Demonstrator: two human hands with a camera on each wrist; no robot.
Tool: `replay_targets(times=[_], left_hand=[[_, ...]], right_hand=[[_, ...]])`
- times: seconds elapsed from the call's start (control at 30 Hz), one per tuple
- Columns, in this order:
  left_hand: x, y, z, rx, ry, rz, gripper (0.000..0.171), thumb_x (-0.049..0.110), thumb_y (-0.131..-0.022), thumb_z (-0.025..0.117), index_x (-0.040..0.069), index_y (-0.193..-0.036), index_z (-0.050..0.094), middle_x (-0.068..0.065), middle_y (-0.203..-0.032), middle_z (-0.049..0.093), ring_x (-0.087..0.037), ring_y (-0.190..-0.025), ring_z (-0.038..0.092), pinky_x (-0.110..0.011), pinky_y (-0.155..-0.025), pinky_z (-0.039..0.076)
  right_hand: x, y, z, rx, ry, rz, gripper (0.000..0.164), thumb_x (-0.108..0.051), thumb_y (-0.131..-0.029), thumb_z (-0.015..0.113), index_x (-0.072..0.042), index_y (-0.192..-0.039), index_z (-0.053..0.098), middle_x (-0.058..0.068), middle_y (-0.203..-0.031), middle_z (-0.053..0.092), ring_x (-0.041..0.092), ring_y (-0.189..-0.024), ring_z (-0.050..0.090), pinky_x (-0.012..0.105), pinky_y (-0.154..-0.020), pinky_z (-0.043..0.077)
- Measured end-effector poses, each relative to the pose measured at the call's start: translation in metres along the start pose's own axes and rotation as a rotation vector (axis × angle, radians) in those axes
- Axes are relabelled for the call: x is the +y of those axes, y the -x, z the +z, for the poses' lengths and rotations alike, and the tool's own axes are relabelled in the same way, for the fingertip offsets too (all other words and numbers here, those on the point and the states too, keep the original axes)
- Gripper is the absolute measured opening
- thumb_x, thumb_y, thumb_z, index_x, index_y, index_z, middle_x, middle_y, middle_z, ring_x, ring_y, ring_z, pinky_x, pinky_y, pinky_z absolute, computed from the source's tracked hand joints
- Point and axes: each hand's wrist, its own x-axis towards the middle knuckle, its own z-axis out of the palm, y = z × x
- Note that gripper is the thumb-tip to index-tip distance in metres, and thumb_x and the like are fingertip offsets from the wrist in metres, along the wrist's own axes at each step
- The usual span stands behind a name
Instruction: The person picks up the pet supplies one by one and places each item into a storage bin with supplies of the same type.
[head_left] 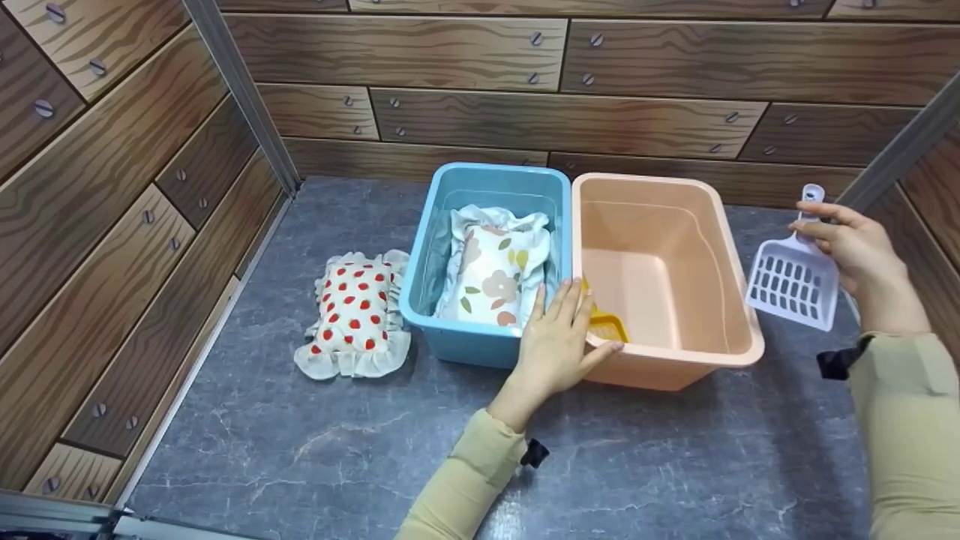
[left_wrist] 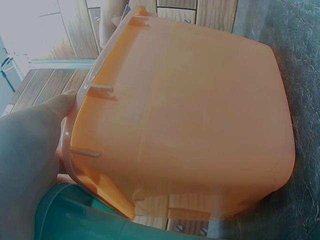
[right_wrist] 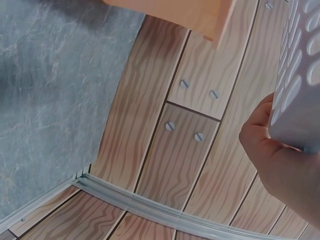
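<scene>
My right hand [head_left: 862, 244] grips a pale lavender slotted litter scoop [head_left: 793, 281] by its handle, to the right of the peach bin [head_left: 739, 300]; its slotted part also shows in the right wrist view [right_wrist: 297, 95]. My left hand [head_left: 551, 345] rests with straight fingers over the adjoining front rims of the blue bin [head_left: 487, 169] and the peach bin. Close to those fingers, a yellow scoop [head_left: 609, 326] lies inside the peach bin, its handle partly hidden. A flower-print pillow [head_left: 491, 270] with a ruffled edge lies in the blue bin.
A ruffled strawberry-print pillow [head_left: 356, 307] lies on the grey marbled surface [head_left: 315, 442], left of the blue bin. Wood-pattern panels [head_left: 465, 52] stand behind and at both sides, with metal posts [head_left: 244, 97] at the corners.
</scene>
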Motion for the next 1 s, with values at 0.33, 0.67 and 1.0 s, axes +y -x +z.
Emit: replay_targets(times=[0.33, 0.67, 1.0], left_hand=[[0.0, -0.002, -0.002, -0.019, -0.002, -0.013, 0.083, 0.07, -0.096, 0.022, 0.011, -0.154, 0.031, -0.006, -0.161, 0.023, -0.019, -0.149, 0.017, -0.046, -0.121, 0.005], [0.001, -0.001, 0.0, -0.013, -0.003, -0.01, 0.084, 0.071, -0.096, 0.021, 0.011, -0.155, 0.028, -0.006, -0.161, 0.023, -0.019, -0.149, 0.017, -0.046, -0.121, 0.006], [0.0, 0.0, 0.0, -0.012, 0.012, 0.002, 0.084, 0.07, -0.096, 0.022, 0.01, -0.154, 0.03, -0.008, -0.161, 0.025, -0.021, -0.149, 0.018, -0.047, -0.12, 0.008]], right_hand=[[-0.01, -0.002, 0.013, -0.044, -0.026, -0.017, 0.022, -0.012, -0.091, 0.069, -0.032, -0.097, 0.073, -0.009, -0.081, 0.07, 0.005, -0.068, 0.058, 0.017, -0.059, 0.051], [-0.011, -0.002, 0.024, -0.047, -0.012, -0.039, 0.022, -0.011, -0.091, 0.07, -0.032, -0.096, 0.074, -0.01, -0.083, 0.069, 0.004, -0.068, 0.055, 0.016, -0.059, 0.05], [-0.017, 0.0, 0.032, -0.05, -0.065, -0.07, 0.021, -0.009, -0.089, 0.071, -0.028, -0.096, 0.075, -0.009, -0.082, 0.071, 0.003, -0.062, 0.052, 0.015, -0.054, 0.048]])
